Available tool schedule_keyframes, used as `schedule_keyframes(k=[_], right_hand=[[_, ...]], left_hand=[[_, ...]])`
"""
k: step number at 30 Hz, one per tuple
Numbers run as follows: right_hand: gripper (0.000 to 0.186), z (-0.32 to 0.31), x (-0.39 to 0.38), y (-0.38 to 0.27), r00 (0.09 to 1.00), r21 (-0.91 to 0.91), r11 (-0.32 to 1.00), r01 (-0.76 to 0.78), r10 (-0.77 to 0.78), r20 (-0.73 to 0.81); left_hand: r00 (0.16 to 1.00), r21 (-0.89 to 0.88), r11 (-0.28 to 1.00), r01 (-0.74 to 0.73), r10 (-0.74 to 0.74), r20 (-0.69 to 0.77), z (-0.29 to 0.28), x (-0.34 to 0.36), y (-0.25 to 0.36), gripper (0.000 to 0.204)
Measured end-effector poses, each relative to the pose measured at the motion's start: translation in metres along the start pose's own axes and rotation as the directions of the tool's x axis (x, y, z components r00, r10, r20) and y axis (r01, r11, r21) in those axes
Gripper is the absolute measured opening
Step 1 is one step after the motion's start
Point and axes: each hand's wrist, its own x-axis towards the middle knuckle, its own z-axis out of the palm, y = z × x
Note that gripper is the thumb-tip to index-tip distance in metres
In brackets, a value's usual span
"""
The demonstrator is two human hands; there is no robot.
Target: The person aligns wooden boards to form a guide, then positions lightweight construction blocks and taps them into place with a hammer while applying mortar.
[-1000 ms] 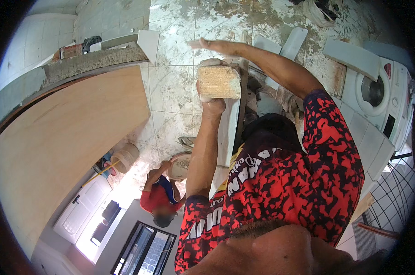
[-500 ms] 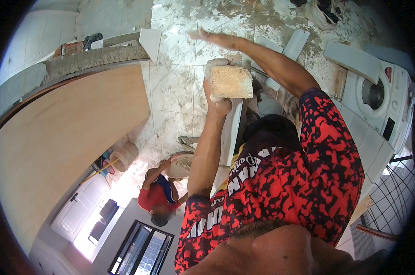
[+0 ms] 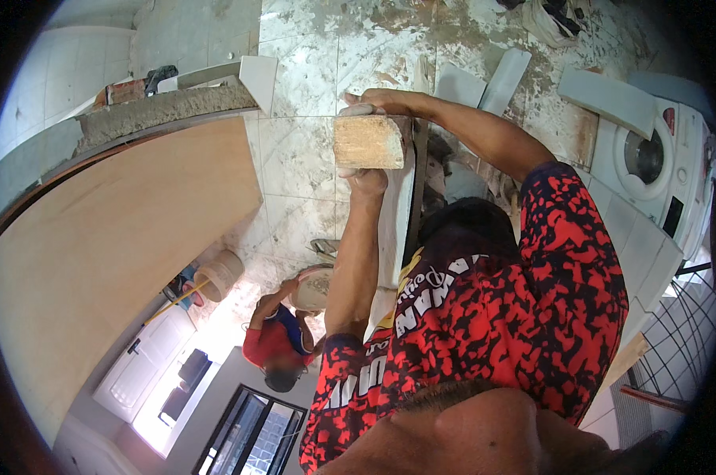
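Note:
A squared wooden block [image 3: 368,144], pale and rough on its near end, is in my left hand [image 3: 366,181]. The left thumb lies along its lower edge, and dusty grey fingers wrap its upper edge. My right hand [image 3: 386,100] is just beyond the block's upper edge, close to the left fingers. Its visible fingers stretch to the left, partly hidden behind the block; whether they touch it I cannot tell. Beneath the block runs a long pale slab or ledge [image 3: 397,214].
A co-worker in red [image 3: 275,346] crouches at lower left by a round basin [image 3: 314,289]. A large tan panel [image 3: 136,237] fills the left. Loose pale boards [image 3: 504,83] lie on the stained tile floor [image 3: 299,154]. A washing machine [image 3: 645,154] stands at right.
The block and my left hand have shifted a little left. My right hand has come down from above, nearer to the block and the left fingers.

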Motion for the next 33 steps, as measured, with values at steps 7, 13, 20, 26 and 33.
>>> schedule_keyframes(k=[7,13,20,26,33], right_hand=[[0.073,-0.001,0.000,-0.001,0.990,-0.099,0.987,0.127,-0.121,0.068],[0.057,-0.004,0.003,0.010,0.974,-0.156,0.961,0.229,-0.227,0.029],[0.037,-0.006,-0.005,-0.002,0.971,-0.165,0.957,0.239,-0.234,0.048],[0.046,-0.003,-0.008,-0.003,0.935,-0.104,0.929,0.354,-0.354,0.019],[0.072,0.002,-0.010,-0.017,0.990,-0.067,0.989,0.131,-0.127,0.066]], left_hand=[[0.993,0.065,0.997,0.049,-0.042,-0.112,-0.005,-0.010,-0.015,0.099],[0.995,0.013,0.998,0.059,-0.058,-0.082,-0.004,-0.008,-0.016,0.101],[0.999,0.093,0.995,0.021,-0.024,0.030,-0.005,-0.005,-0.008,0.102],[0.999,0.183,0.983,-0.035,0.040,-0.022,-0.023,0.000,-0.035,0.096],[0.981,-0.088,0.986,-0.140,0.126,-0.146,-0.008,-0.021,-0.070,0.092]])
